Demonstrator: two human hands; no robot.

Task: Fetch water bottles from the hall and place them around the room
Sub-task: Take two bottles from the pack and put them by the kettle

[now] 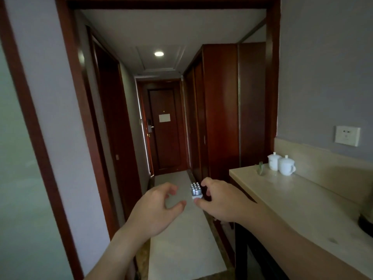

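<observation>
Dark red wood framed the doorway through which the hall was viewed, with the entrance door at centre frame. A shrink-wrapped pack of water bottles stood on the pale hall floor just below centre, close against the wardrobe on the right, probably set there to leave the walkway free. Both arms reached forward from the lower edge. The left hand and right hand held nothing, fingers loosely curled with thumb and forefinger apart, a posture that suggested readiness to grasp; the pack lay well beyond them and only appeared between them in the frame. On the stone counter at right stood two lidded white cups beside a small glass item too blurred to identify. A dark object was cut off at the right edge. The bottle count and labels could not be read.
</observation>
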